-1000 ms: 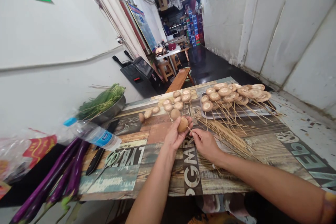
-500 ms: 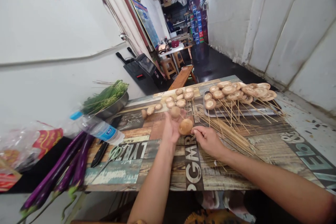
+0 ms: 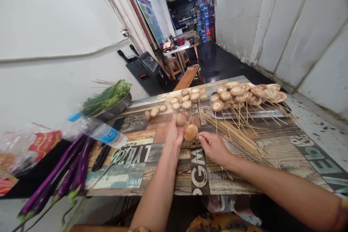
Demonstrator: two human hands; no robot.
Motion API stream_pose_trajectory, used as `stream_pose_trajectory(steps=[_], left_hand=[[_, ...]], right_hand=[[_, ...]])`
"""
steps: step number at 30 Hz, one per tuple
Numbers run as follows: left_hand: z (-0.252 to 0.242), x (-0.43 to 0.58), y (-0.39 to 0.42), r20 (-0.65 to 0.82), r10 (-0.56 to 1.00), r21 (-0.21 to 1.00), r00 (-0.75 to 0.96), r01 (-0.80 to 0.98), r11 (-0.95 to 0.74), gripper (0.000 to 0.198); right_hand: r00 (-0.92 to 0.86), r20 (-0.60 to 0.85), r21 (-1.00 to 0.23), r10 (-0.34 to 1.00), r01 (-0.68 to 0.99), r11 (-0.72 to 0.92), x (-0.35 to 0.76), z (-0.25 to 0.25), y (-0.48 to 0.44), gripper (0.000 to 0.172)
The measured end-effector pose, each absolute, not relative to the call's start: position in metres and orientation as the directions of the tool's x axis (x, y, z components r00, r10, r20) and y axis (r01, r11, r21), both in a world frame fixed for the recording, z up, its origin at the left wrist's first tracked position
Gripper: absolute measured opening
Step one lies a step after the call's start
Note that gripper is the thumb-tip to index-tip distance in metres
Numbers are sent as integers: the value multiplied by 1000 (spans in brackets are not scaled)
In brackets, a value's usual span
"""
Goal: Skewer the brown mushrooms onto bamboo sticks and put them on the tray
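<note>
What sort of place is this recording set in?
Probably the back prep area of a small skewer eatery: a metal tray piled with skewered mushrooms, loose bamboo skewers on the table, and stacked drink crates down the alley.

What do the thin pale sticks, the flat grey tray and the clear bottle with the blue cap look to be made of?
Thin pale sticks: likely bamboo or wood, matte, straw-coloured.
Flat grey tray: seemingly metal with a dull sheen, probably steel or aluminium.
Clear bottle with the blue cap: thin transparent plastic, glossy, with a printed label.
</note>
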State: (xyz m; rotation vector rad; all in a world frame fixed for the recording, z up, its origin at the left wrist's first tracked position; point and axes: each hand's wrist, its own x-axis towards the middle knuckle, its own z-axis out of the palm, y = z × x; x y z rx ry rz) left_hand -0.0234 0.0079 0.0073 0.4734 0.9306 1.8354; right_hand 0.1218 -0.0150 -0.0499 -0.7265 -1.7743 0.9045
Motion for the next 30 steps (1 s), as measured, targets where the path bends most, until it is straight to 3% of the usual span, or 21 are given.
stream_pose_trajectory(steps=[12,16,20,26,28,30], left_hand=[[6,-15,3,-120,934,816,-336,-569,-100,30],[8,-16,3,-199,938,783,-285,-621,-22,33],[10,-19,3,-164,960,713,-226,-700,-42,47],[5,-12,0,-152,988,776,6,-618,123,57],[5,-12,0,-152,988,776,33,-615,140,54],[9,-17,0,-112,992,757,-59,-652,47,48]], right_hand=[[-315,462,-864,829,54,501,122,-46,-8,25],[-334,470,-858,817,46,512,123,-48,-3,24],[-329,503,-840,799,31,541,124,-48,-2,24],[-273,492,-854,826,31,519,124,-45,-3,26],[-294,488,-846,822,73,529,126,-42,-3,28],[-308,514,-796,801,176,579,132,-39,-4,31]])
